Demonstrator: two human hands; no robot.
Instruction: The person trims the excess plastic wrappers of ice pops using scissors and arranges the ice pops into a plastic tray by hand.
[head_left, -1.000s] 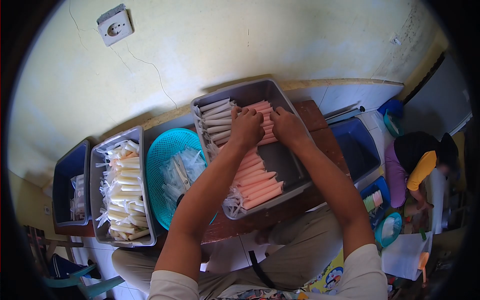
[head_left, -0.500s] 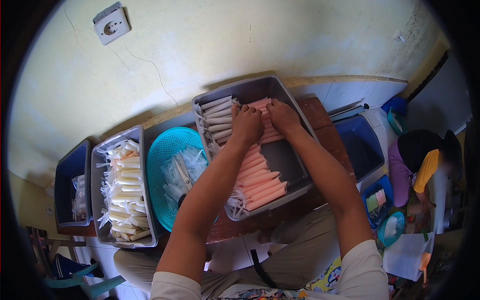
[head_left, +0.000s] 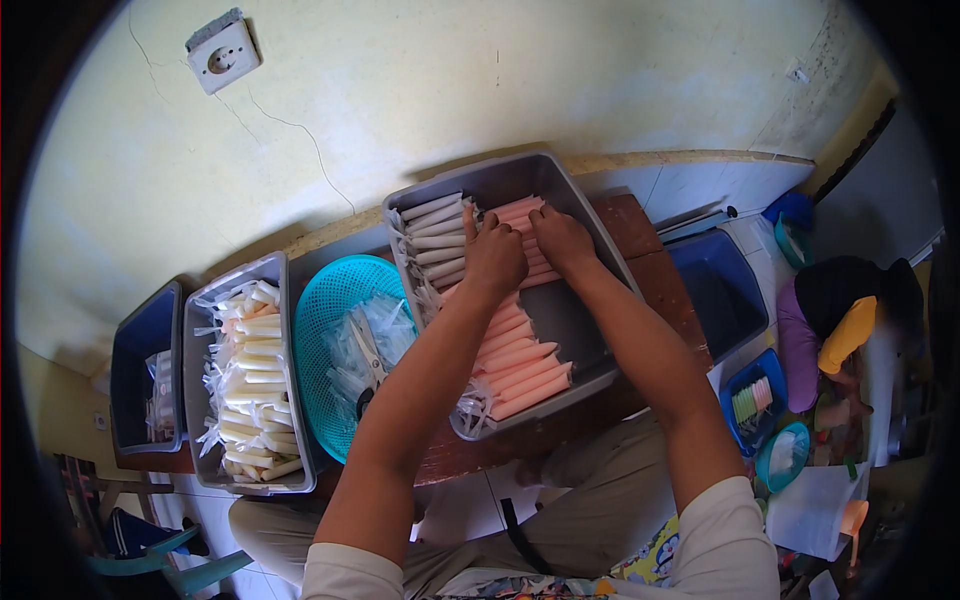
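A grey tub [head_left: 608, 240] in front of me holds rows of filled plastic tubes that look like ice pops. Pink ice pops [head_left: 528, 388] run down its middle, and greyish-white ice pops [head_left: 432, 228] lie along its upper left. My left hand [head_left: 494, 256] is over the boundary between the two colours, its index finger raised and the other fingers curled on the pink ones. Beside it, my right hand [head_left: 562, 240] is closed at the right ends of the upper pink ice pops. Both sets of fingertips are partly hidden.
To the left, a turquoise basket [head_left: 318, 300] holds clear plastic bags and scissors [head_left: 369, 347]. A second grey tub [head_left: 300, 420] is full of cream ice pops. A dark blue tub [head_left: 128, 400] stands beyond. At right, a person [head_left: 850, 335] bends near a blue tub [head_left: 725, 290].
My hands have shifted very slightly over the upper pink ice pops, the left index finger lifting apart from the others. The person at right has moved their arm a little.
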